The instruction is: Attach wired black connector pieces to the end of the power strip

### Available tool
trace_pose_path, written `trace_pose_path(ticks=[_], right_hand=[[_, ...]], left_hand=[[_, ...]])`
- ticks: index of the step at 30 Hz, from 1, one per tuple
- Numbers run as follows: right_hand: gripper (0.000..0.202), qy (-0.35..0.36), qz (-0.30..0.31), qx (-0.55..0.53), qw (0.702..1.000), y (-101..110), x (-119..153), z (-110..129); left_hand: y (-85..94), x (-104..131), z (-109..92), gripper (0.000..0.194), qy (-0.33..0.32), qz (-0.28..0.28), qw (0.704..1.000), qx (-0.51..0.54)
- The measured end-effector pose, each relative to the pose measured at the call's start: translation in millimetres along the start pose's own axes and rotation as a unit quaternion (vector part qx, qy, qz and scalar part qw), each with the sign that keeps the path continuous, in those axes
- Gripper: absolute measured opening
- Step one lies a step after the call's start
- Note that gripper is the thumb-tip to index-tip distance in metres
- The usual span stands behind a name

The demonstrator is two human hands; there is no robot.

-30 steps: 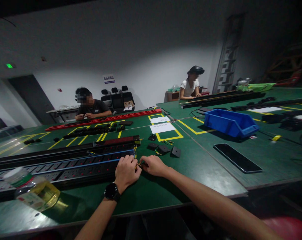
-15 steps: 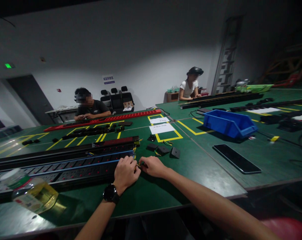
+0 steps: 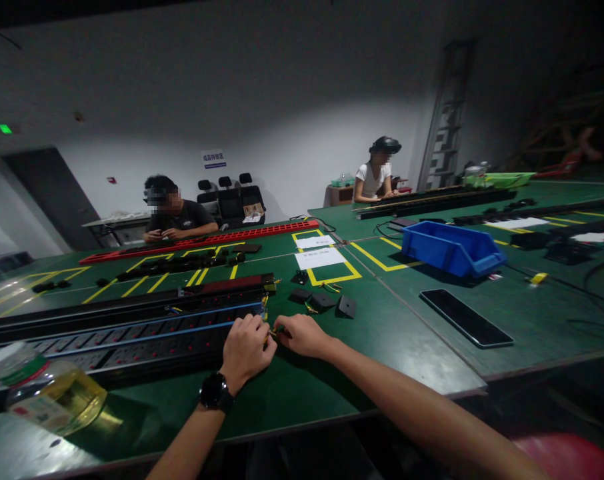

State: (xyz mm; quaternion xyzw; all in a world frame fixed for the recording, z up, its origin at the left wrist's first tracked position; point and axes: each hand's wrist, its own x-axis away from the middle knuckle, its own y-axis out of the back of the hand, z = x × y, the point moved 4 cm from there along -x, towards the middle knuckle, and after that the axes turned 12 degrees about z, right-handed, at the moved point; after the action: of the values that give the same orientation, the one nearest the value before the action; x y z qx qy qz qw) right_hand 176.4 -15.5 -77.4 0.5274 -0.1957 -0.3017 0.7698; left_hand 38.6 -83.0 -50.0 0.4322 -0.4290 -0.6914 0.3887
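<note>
My left hand (image 3: pixel 247 348), with a black watch on its wrist, is closed at the right end of a long black socket strip (image 3: pixel 182 348) with red dots and blue edging. Its fingertips pinch a short yellow wire (image 3: pixel 273 332). From the other side my right hand (image 3: pixel 305 335) meets it, thumb and finger closed on the same wire. The fingers hide most of the wire and whatever it joins. Just beyond the hands lie several small black end pieces (image 3: pixel 323 302), some with yellow-green wires.
A bottle of yellow liquid (image 3: pixel 65 400) stands at left front. To the right are a phone (image 3: pixel 465 319) and a blue bin (image 3: pixel 452 250). Paper sheets (image 3: pixel 322 259) and a red rail (image 3: pixel 197 241) lie farther back. Two people work across the green table (image 3: pixel 382 333).
The whole view has shifted slightly, so things sit a little farther left. Both hands stay closed together at the strip's end, with only small finger movement.
</note>
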Motion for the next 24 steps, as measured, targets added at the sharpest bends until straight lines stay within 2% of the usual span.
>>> trace_pose_path(ticks=[9, 16, 24], right_hand=[[0.028, -0.003, 0.005, -0.003, 1.000, -1.1, -0.7, -1.5], [0.028, 0.009, 0.002, -0.010, 1.000, -1.2, -1.3, -3.1], [0.023, -0.019, -0.023, -0.016, 0.999, -2.4, -6.3, -5.6]], left_hand=[[1.0, 0.6, 0.7, 0.024, -0.011, -0.005, 1.000, 0.012], [-1.7, -0.6, 1.0, 0.025, -0.002, -0.003, 1.000, 0.002], [-0.3, -0.1, 1.0, 0.022, -0.011, 0.007, 1.000, 0.007]])
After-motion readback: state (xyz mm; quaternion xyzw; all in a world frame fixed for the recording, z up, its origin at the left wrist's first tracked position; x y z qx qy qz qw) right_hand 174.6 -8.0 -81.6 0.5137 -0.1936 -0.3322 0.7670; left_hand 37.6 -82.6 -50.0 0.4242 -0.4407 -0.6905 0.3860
